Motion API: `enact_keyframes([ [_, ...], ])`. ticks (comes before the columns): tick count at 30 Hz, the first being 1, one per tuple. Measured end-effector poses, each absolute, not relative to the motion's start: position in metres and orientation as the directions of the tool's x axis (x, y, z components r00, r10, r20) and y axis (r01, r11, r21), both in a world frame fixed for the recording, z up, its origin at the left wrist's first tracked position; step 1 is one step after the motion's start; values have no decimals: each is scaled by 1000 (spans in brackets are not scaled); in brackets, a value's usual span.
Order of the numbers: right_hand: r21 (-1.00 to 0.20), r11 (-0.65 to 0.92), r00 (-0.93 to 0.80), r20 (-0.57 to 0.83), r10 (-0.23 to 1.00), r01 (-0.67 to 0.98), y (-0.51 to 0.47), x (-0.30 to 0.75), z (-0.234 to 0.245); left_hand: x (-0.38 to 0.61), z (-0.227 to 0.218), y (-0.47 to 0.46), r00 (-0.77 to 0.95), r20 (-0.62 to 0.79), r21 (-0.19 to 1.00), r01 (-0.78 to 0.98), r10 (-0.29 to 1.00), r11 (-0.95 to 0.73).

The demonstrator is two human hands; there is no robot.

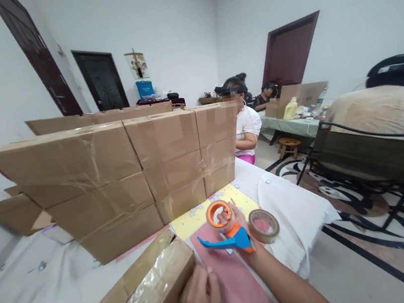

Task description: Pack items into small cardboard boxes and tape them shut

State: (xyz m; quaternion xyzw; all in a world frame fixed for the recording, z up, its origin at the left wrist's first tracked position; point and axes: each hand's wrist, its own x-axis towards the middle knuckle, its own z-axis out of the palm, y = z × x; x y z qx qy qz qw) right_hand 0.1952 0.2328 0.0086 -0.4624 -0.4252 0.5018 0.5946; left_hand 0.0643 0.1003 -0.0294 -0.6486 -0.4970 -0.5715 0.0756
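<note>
Head view: your right hand [238, 215], grip clasping the tape dispenser [223, 229], long axis crosswise, blue tip pointing left. Your left hand [201, 298] curls against the box [143, 295] end; can't tell its grip.

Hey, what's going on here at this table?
The person's right hand grips an orange and blue tape dispenser, while the left hand rests at the end of a taped cardboard box. A spare tape roll lies beside the dispenser, and sealed cardboard boxes stand stacked behind.
</note>
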Motion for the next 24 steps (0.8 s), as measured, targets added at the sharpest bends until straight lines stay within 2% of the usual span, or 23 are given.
enact_keyframes([
  [4, -976, 104, 176, 71, 982, -191, 243, 208, 6, 45, -25, 98, -85, 810, 474, 675, 580, -565],
  [7, -987, 160, 182, 152, 971, -26, 251, 207, -4, 46, -22, 97, -115, 809, 512, 619, 576, -596],
  [10, -982, 144, 158, 163, 974, 122, 259, 205, -14, 48, -17, 96, -220, 776, 595, 564, 591, -572],
  [15, -979, 89, 226, 130, 965, 183, 251, 216, -11, 46, -4, 90, -434, 640, 768, 374, 634, -520],
  [17, -960, 147, 306, 218, 927, 238, 237, 219, 0, 44, -1, 87, -448, 607, 794, 304, 657, -527],
  [18, -933, 219, 310, 306, 900, 286, 228, 219, 7, 43, -1, 86, -443, 597, 801, 284, 669, -527],
  [19, -896, 302, 250, 390, 886, 325, 217, 217, 17, 43, 0, 85, -433, 590, 806, 273, 681, -525],
  [21, -829, 459, -16, 480, 877, 320, 194, 211, 38, 41, 1, 83, -407, 586, 810, 280, 701, -514],
  [24, -789, 587, -415, 480, 773, 181, 162, 196, 67, 38, 5, 79, -347, 608, 793, 319, 714, -520],
])
